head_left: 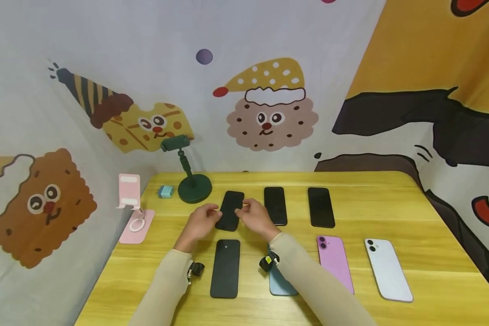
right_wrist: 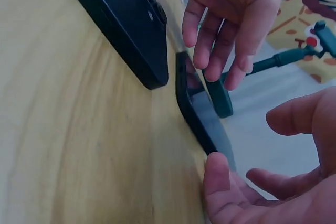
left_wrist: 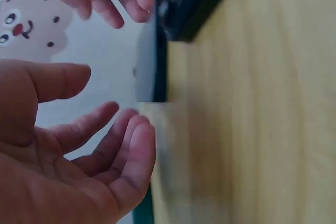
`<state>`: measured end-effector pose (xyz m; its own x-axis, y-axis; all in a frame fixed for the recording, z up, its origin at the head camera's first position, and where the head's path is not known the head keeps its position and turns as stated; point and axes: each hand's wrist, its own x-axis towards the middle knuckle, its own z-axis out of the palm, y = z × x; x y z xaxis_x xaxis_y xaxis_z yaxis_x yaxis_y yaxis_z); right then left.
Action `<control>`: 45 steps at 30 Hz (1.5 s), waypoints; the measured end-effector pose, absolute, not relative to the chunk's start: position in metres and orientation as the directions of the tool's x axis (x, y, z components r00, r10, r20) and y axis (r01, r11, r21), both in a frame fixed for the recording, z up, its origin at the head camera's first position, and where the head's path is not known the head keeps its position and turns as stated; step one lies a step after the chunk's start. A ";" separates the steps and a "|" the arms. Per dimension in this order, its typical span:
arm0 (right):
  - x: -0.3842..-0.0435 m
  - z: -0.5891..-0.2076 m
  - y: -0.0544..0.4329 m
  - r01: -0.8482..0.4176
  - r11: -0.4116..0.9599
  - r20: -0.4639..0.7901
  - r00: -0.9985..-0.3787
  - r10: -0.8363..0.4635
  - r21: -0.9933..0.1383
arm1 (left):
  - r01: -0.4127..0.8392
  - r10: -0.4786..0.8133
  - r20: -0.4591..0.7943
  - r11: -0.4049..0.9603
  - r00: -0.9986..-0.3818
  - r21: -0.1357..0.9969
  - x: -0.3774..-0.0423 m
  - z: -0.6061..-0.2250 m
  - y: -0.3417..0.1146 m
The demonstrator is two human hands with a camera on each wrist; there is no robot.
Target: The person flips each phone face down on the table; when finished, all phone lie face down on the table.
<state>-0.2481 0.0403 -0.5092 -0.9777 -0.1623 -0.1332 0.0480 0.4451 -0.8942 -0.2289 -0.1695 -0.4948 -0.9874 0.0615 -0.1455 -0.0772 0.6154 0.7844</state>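
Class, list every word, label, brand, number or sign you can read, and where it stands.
None can be read in any view.
Leftmost back-row phone: dark face, nothing legible.
Pink phone, white phone: any marks too small to read.
Blue plug: likewise too small.
Wall cloth: cartoon drawings, no lettering seen.

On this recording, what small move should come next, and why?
Probably close the left grip and right grip gently on the black phone between them: it lies on the table, one at each long side, neither closed around it.
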 end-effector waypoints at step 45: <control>-0.254 -0.517 0.048 0.307 -0.092 -0.285 -0.938 -0.197 -0.947 | -0.284 0.180 -0.277 -0.015 -0.944 0.959 -0.249 -0.508 -0.168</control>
